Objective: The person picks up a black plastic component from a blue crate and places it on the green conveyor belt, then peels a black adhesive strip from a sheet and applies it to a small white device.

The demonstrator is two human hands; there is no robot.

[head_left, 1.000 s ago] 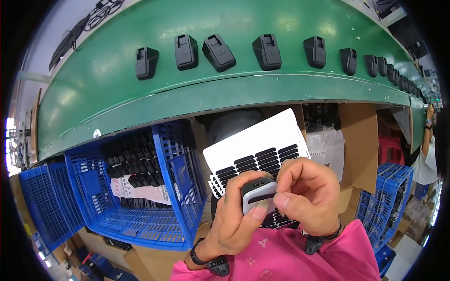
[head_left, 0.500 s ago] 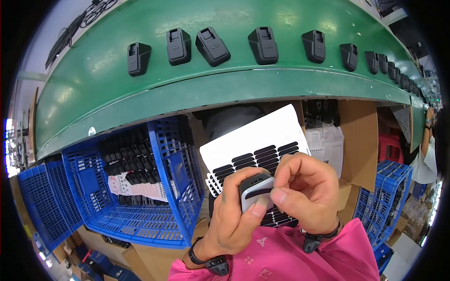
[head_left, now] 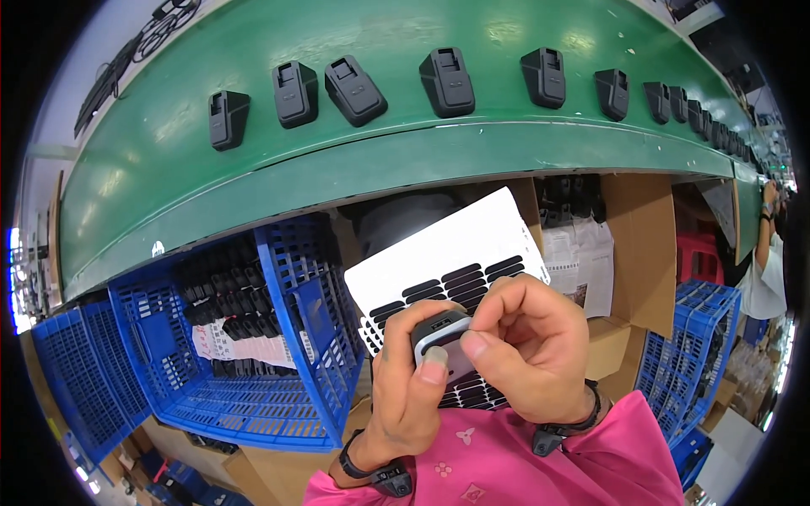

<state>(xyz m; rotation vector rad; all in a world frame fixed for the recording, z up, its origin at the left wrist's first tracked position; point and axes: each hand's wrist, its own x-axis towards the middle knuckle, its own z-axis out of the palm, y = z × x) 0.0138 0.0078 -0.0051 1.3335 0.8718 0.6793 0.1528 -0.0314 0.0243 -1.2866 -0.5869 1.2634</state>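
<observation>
Left hand (head_left: 401, 395) grips the grey-black device (head_left: 447, 331), apparently steadying it; right hand (head_left: 540, 358) pinches its edge. Black docks (head_left: 448, 83) line the table's (head_left: 253, 42) near edge, presumably for reach.

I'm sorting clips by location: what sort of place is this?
Probably a factory assembly workshop: matching black plastic devices line a long green workbench, and a blue slatted plastic crate holds rows of black parts.

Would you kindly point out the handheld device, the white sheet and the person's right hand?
Handheld device (head_left: 444, 333), head view: light front frame.
White sheet (head_left: 443, 246), head view: plain upper part.
Right hand (head_left: 538, 352), head view: middle of the hand.
</observation>
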